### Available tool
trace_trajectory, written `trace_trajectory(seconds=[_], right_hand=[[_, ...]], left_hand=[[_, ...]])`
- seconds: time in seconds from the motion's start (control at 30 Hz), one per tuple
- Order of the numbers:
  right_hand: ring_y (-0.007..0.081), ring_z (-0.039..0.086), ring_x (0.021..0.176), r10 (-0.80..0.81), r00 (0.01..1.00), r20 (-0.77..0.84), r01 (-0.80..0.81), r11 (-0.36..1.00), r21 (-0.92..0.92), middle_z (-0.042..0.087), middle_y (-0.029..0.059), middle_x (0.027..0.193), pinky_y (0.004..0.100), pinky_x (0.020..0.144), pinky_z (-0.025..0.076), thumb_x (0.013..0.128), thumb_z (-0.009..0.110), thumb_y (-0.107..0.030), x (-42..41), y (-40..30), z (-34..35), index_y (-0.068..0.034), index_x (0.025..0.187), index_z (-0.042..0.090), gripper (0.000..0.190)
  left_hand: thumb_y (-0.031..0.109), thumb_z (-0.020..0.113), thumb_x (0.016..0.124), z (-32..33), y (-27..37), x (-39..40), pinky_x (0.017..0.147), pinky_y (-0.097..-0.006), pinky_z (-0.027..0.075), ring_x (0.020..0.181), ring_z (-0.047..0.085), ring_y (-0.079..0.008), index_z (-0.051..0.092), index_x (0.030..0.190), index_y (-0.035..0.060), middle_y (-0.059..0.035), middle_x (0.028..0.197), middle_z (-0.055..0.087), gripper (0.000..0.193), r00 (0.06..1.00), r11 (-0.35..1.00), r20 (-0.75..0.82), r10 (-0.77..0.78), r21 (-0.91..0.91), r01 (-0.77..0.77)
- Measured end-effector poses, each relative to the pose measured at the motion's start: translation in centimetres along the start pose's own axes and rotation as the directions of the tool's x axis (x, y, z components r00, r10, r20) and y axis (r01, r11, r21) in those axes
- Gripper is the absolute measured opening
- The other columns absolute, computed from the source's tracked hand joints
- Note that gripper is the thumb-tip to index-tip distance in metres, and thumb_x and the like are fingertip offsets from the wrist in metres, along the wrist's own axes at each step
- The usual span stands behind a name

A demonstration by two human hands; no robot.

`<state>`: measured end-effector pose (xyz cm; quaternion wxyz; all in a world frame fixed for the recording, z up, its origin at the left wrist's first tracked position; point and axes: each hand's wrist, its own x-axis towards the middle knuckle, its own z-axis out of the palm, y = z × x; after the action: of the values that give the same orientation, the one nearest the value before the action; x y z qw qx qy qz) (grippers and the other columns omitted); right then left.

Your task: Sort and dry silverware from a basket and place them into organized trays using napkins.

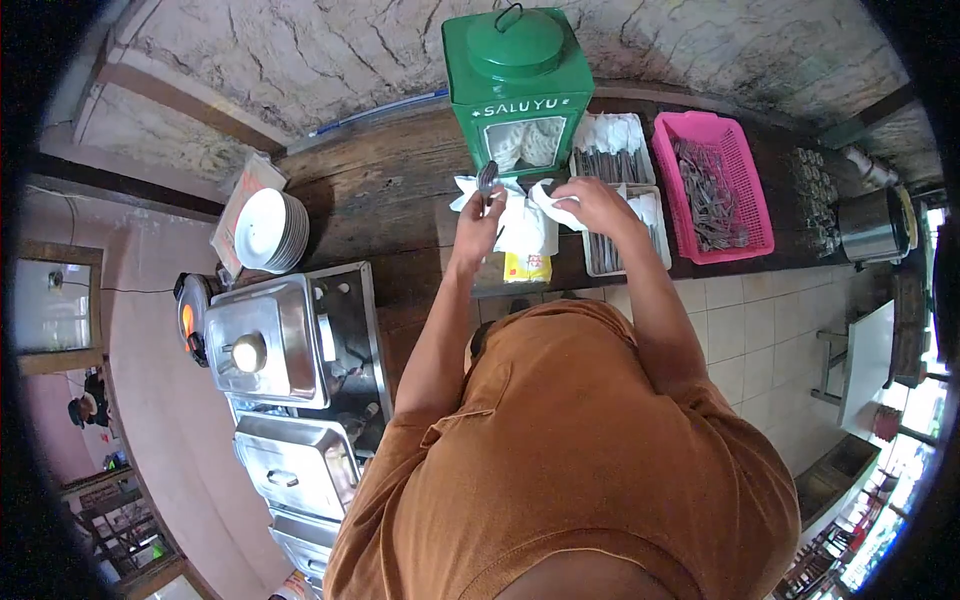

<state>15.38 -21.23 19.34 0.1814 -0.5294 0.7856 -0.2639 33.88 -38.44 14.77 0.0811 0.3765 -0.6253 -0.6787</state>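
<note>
My left hand [478, 227] holds metal cutlery [487, 177] with a spoon's bowl pointing up, above white paper napkins [529, 227]. In my right hand [594, 204] is a loose white napkin [553, 205], pinched by its edge. A yellow packet [527, 268] lies under the near edge of the napkins. Two white trays of cutlery stand by my right hand, a near one [665, 255] partly behind my forearm and a far one [651, 161]; white napkins cover part of each. A pink plastic basket [761, 214] to their right holds loose cutlery.
A green tin container [517, 82] with a window stands behind the napkins. Stacked white plates [271, 230] are on the left, above stainless steel chafing dishes [262, 341]. Glasses [816, 195] and a steel pot [874, 225] stand at the right end of the wooden table [382, 187].
</note>
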Motion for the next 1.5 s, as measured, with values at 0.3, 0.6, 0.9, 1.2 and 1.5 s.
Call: trace_trajectory(seconds=[0.3,0.6,0.9,1.2,1.5], right_hand=[[0.0327,0.07,0.098,-0.175,0.979,0.104,0.153,0.97,0.189,0.073,0.0174,0.103,0.0404,0.087,0.053,0.084,0.078,-0.02,0.5,1.4,-2.2,-0.003,0.106,0.076,0.028],[0.0137,0.064,0.095,0.082,0.996,-0.018,-0.052,0.774,0.631,0.069,0.0027,0.1,0.0285,0.087,0.049,0.087,0.082,-0.016,0.6,3.9,-3.1,-0.002,0.11,0.069,0.03],[0.017,0.065,0.102,0.298,0.955,-0.005,-0.079,0.272,0.959,0.065,0.0081,0.114,0.0303,0.089,0.052,0.086,0.082,-0.007,1.6,3.8,-1.5,-0.003,0.125,0.06,0.045],[0.0158,0.067,0.096,0.37,0.927,0.061,-0.192,0.33,0.924,0.071,0.0091,0.104,0.0289,0.086,0.052,0.086,0.083,-0.011,2.3,4.6,-0.9,0.003,0.122,0.063,0.044],[0.0162,0.066,0.103,0.323,0.945,-0.05,-0.09,0.405,0.91,0.072,0.0112,0.113,0.0282,0.091,0.053,0.086,0.081,-0.007,2.8,4.1,-1.6,0.002,0.125,0.063,0.044]], left_hand=[[0.018,0.088,0.083,4.0,3.2,-0.6,0.083,-0.0274,0.053,0.098,0.061,-0.0102,0.058,0.13,-0.0004,-0.0042,0.115,0.067,0.059,0.866,0.962,0.421,0.272,-0.084,-0.261],[0.018,0.085,0.086,5.0,4.0,-1.2,0.073,-0.0262,0.054,0.083,0.066,-0.0095,0.069,0.114,0.0,-0.0051,0.1,0.074,0.037,0.96,0.991,0.25,0.13,-0.048,-0.122],[0.02,0.085,0.086,6.2,3.4,-0.8,0.066,-0.0285,0.055,0.076,0.066,-0.0107,0.069,0.11,-0.0027,-0.0068,0.097,0.073,0.037,0.991,0.99,0.07,0.118,-0.081,-0.112],[0.022,0.086,0.085,5.5,1.9,0.2,0.07,-0.0289,0.053,0.078,0.064,-0.0118,0.069,0.112,-0.002,-0.0064,0.097,0.072,0.04,0.995,0.992,0.033,0.098,-0.087,-0.095],[0.023,0.086,0.085,5.6,1.8,0.2,0.077,-0.0312,0.053,0.087,0.065,-0.0134,0.068,0.117,-0.0033,-0.0078,0.103,0.072,0.045,0.997,0.996,-0.033,0.072,-0.055,-0.073]])
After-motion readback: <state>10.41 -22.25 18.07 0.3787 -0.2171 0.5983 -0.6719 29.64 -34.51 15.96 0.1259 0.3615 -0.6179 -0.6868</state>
